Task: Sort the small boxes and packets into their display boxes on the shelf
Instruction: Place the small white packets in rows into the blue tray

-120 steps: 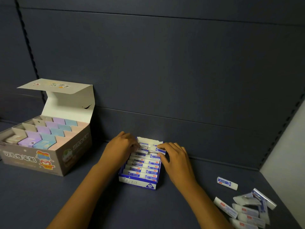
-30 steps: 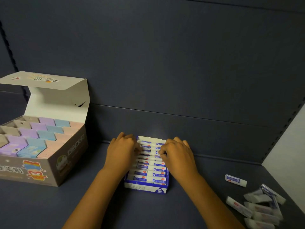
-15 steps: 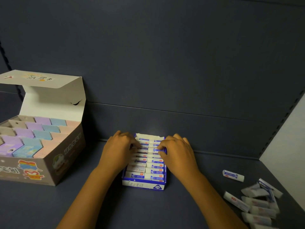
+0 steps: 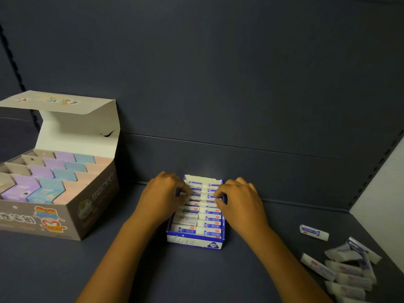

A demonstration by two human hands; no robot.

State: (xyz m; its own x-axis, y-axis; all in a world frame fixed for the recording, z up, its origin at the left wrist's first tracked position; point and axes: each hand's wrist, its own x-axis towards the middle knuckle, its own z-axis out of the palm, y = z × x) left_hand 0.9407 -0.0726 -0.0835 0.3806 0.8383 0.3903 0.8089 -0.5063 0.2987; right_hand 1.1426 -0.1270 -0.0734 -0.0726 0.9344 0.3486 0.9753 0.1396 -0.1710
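A small display box [image 4: 195, 241] sits mid-shelf [image 4: 65, 270]; a larger box [image 4: 72, 211] left, loose packets [image 4: 345, 267], perhaps nine, at the right edge.

since four seconds ago both hands slid from the blue box's [image 4: 194, 242] back toward its middle.

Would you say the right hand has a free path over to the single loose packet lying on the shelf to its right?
Probably yes. The right hand rests on the blue display box, and only bare shelf lies between it and the single packet.
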